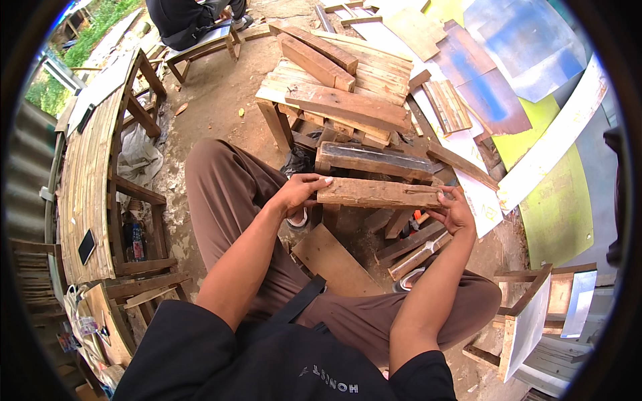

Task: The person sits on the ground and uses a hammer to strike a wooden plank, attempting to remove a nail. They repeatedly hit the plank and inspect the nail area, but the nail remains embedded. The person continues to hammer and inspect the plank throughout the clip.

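Note:
A rough brown wooden block (381, 193) spans the space between my hands, held level above my knees. My left hand (301, 194) grips its left end, thumb on top and fingers at the near side. At the right end my right hand (456, 211) is closed around it, fingertips on the top edge. Just beyond the block lies a wooden beam with a dark top face (378, 160). Farther off, a thick brown plank (351, 107) and two stacked beams (317, 60) rest on a low slatted wooden table (267, 90).
Painted boards (481, 87) and a long white strip (562, 140) lie at the right. A slatted bench (87, 194) with a dark phone (86, 246) runs along the left. A wooden stool frame (525, 321) stands lower right. Another person (184, 20) sits at the far left. Offcuts lie below my hands.

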`<action>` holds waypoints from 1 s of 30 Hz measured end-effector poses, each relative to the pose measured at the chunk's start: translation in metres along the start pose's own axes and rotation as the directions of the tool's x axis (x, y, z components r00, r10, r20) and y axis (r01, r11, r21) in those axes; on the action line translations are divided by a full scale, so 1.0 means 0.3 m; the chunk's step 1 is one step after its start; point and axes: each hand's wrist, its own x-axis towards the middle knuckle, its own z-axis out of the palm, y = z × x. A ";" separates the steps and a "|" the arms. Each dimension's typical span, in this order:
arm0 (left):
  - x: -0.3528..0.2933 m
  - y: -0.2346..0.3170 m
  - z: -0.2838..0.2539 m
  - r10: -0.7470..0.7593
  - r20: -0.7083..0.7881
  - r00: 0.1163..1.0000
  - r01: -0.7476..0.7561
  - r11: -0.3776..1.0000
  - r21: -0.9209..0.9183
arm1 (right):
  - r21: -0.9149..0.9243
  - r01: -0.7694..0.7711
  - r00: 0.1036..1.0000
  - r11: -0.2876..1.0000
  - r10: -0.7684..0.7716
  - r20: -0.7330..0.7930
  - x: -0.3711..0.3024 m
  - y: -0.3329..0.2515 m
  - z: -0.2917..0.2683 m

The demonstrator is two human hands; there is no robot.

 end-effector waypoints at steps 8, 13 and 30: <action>-0.009 0.001 -0.001 0.034 0.000 0.999 -0.034 0.999 -0.022 | 0.003 -0.024 0.999 1.000 0.024 -0.030 0.011 0.009 -0.018; -0.011 0.010 -0.002 0.015 0.017 1.000 -0.014 0.999 -0.031 | -0.010 -0.015 1.000 1.000 0.015 0.009 0.019 0.012 -0.025; -0.007 0.000 0.001 0.032 0.008 0.999 -0.031 0.999 -0.042 | 0.003 -0.008 1.000 1.000 0.008 0.014 0.014 0.010 -0.020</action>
